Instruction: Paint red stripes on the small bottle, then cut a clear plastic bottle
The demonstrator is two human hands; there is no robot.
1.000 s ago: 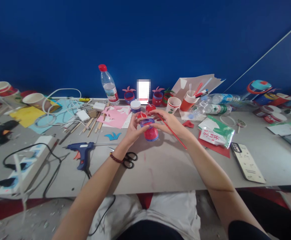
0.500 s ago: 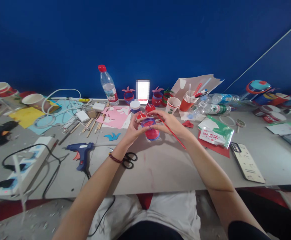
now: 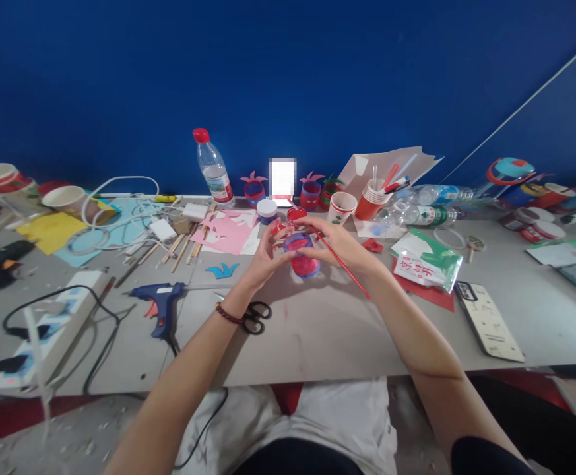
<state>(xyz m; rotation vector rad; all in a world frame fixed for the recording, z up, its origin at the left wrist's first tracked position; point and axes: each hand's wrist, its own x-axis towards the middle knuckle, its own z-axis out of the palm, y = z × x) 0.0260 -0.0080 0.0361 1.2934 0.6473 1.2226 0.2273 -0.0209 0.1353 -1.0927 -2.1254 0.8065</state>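
Fingers of the left hand [image 3: 262, 256] and right hand [image 3: 334, 243] are curled close around a red-and-blue cup [image 3: 305, 266], thumbs converging across its near side; the far fingertips are partly hidden. From the left palm the cup lies at 3 o'clock, from the right at about 8, with neither hand clearly nearer. Its long axis stands almost upright, rim tipped slightly toward 11. Also tucked in the right hand, a red paintbrush [image 3: 346, 265] slants from 11 to 5 o'clock; whether the cup's base touches the table [image 3: 337, 336] I cannot tell.
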